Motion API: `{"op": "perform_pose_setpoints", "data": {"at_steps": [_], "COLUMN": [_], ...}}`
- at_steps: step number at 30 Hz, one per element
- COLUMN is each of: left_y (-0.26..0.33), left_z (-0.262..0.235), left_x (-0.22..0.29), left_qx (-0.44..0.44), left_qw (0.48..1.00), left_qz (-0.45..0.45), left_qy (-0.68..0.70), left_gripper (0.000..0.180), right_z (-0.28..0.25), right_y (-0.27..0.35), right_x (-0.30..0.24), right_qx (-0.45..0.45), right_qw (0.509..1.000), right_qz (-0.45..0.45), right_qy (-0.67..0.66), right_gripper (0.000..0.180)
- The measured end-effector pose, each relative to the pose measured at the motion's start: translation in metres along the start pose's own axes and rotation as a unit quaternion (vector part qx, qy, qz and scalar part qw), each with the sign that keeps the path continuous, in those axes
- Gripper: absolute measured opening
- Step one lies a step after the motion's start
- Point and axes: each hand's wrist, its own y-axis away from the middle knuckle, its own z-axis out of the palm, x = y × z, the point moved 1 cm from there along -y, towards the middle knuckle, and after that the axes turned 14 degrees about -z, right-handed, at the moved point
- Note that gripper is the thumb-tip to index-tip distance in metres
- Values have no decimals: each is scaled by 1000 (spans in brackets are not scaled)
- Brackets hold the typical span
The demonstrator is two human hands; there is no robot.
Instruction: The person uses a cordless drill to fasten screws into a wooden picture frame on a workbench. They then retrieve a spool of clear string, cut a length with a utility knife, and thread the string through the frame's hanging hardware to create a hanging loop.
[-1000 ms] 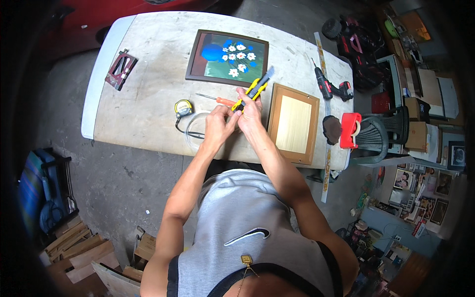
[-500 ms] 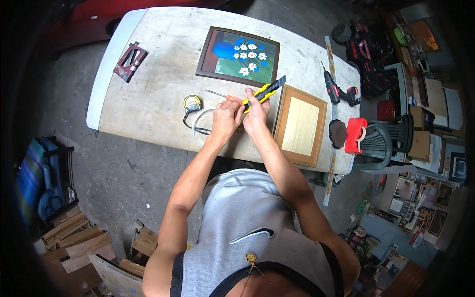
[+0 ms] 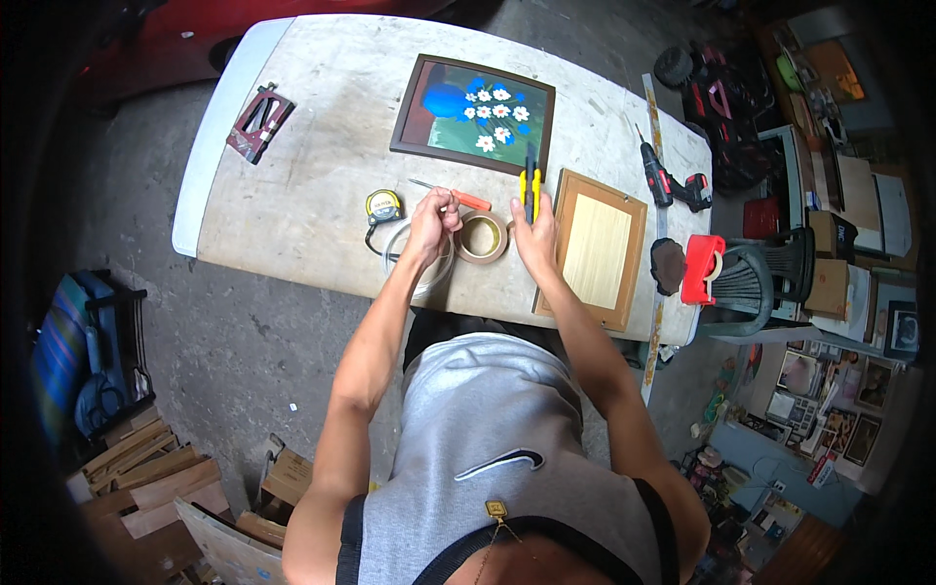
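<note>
My right hand (image 3: 535,240) grips a yellow and black utility knife (image 3: 530,195), its dark blade pointing away from me toward a painting (image 3: 478,107) of white flowers in a dark frame. To the left, my left hand (image 3: 432,226) is closed with its fingertips pinched together; what they hold, if anything, is too small to make out. Just past those fingers lies a screwdriver (image 3: 474,201) with an orange handle, partly hidden. Between my hands rests a brown tape roll (image 3: 462,252). A clear coil (image 3: 425,287) is partly covered by my left hand and wrist.
A tape measure (image 3: 383,206) and a staple gun (image 3: 260,124) are on the table's left. A wooden frame (image 3: 632,234), a cordless drill (image 3: 655,174), a dark lump (image 3: 667,265), a long flat strip (image 3: 654,122) and a red tape dispenser (image 3: 701,267) are at right.
My hands have come apart, the left moving left and the right moving right with the utility knife. The knife now points straighter away from me, and the tape roll shows between my hands.
</note>
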Motion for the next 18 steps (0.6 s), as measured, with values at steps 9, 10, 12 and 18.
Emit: {"op": "perform_pose_setpoints", "data": {"at_steps": [9,10,12,18], "left_y": [-5,-3,0,0], "left_z": [-4,-2,1,16], "left_x": [3,3,3,-9], "left_qx": [-1,29,69,13], "left_qw": [999,999,996,997], "left_qz": [-34,-43,-49,-54], "left_qy": [27,7,-42,-55], "left_gripper": [11,11,10,20], "right_z": [-17,-19,-28,-49], "right_y": [6,1,-8,-7], "right_x": [-15,-15,-10,24], "right_qx": [-226,-225,-197,-185], "right_qw": [876,859,828,830], "right_qz": [-244,-255,-312,-328], "right_qy": [350,383,423,412], "right_gripper": [49,49,49,52]}}
